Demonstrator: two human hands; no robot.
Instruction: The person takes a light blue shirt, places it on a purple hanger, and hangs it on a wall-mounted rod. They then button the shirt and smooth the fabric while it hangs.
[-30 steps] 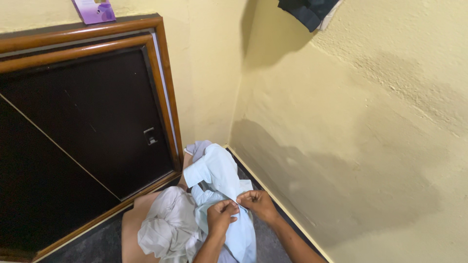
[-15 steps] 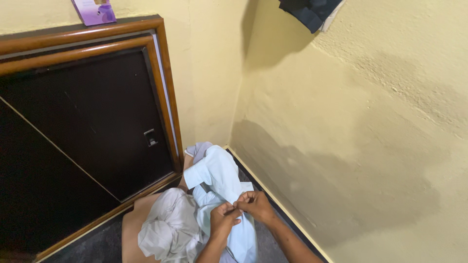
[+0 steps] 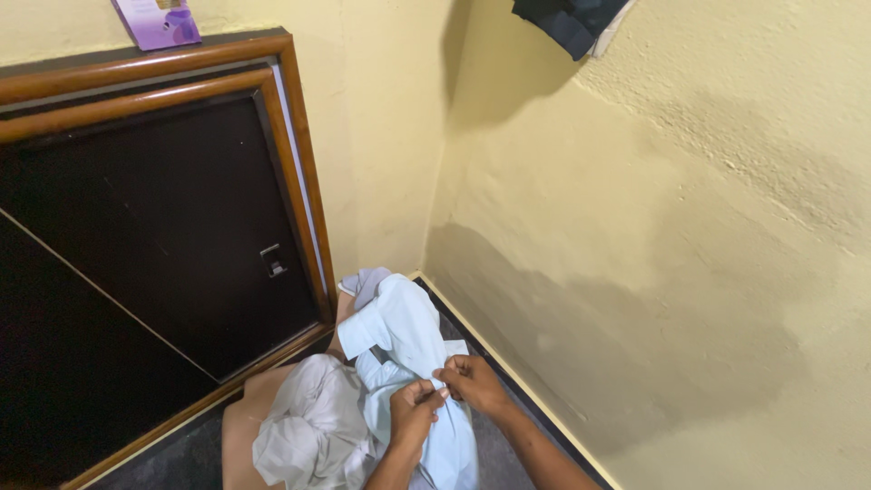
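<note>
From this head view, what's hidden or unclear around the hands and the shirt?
- What the left hand and right hand pinch on the pale blue cotton shirt: covered by the fingers.
- The shirt's lower part: cut off by the bottom edge.
- The dark hanging cloth: cropped by the top edge.

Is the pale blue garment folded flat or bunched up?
Bunched up: the pale blue garment lies in rumpled folds, with both the left hand and right hand pinching one spot on it.
</note>
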